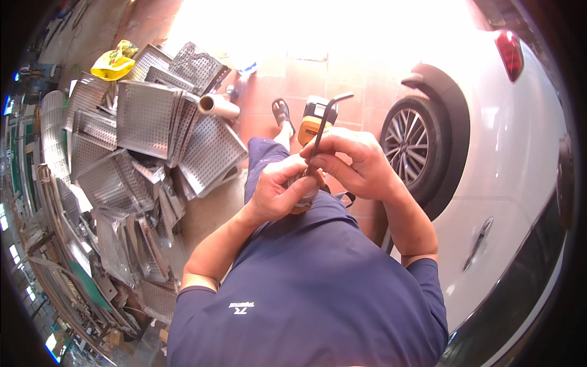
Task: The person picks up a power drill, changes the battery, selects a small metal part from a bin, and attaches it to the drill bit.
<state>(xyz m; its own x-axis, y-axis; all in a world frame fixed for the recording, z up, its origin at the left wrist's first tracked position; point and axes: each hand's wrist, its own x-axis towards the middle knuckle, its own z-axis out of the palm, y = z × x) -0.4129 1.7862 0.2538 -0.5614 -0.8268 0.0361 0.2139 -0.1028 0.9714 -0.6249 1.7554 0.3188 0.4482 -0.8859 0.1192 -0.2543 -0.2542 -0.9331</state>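
A dark L-shaped hex key (326, 122) is pinched between the thumb and fingers of my right hand (358, 162). Its short bent end points up and to the right, while its lower end goes down between my two hands. My left hand (282, 188) is closed around the grey, rounded end of a cordless power tool (304, 194), mostly hidden by my fingers. Just beyond my hands shows a yellow and black block (313, 119), which looks like the tool's battery end. My hands nearly touch in front of my waist.
At left lies a big heap of perforated metal trays (147, 116), with a yellow plastic bag (113, 64) on top. A cardboard-coloured roll (219, 106) leans at its edge. A white car (477, 177) with a wheel (408, 144) stands close on the right. Strong light washes out the far floor.
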